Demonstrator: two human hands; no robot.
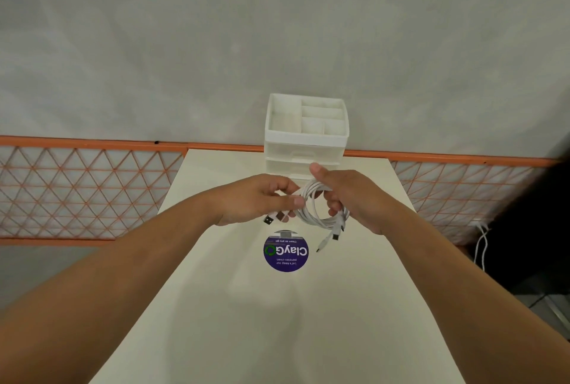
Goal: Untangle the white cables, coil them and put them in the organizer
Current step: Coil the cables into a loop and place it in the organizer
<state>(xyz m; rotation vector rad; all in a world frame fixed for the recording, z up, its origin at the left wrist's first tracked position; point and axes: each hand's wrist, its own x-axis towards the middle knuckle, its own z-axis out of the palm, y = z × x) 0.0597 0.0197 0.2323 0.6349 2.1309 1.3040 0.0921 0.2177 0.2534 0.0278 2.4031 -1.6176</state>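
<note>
Biggest thing here is the grey wall [277, 28] filling the whole top half, with an orange lattice railing [86, 189] running along its base on both sides. In front of that sits a cream table [277, 322], narrow at the far end and widening toward the camera.

At the far edge of the table, right up against the wall, stands the white organizer [306, 133]. It's a little drawer unit with an open top tray split into several compartments, and the ones I can see into look bare.

Both forearms reach in over the table and meet just in front of the organizer. The right hand [348, 198] has its fingers curled round a coil of white cables [314, 204], thumb sticking up, a few plug ends dangling below the loop. The left hand [262, 198] pinches a strand of the same bundle, with a USB plug [269, 219] poking out underneath it.

On the tabletop just below the hands there's a round purple sticker [286, 252] reading "ClayGo", upside down from here. Another thin white cord [481, 244] hangs off at the right edge.
</note>
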